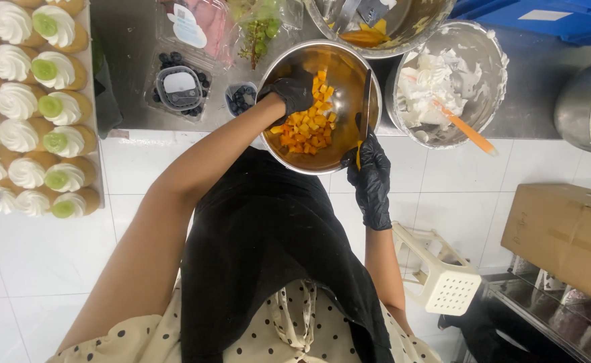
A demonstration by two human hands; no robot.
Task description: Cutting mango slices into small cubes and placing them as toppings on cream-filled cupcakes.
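left hand [294, 93] clenched in steel bowl [349, 144] on mango cubes [307, 126] | right hand [371, 176] apparently grips knife [365, 107]

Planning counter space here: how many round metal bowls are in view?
3, perhaps more out of frame. One bowl of diced mango under the left hand and right hand; a cream bowl right of it; a third bowl, cut off at the top edge.
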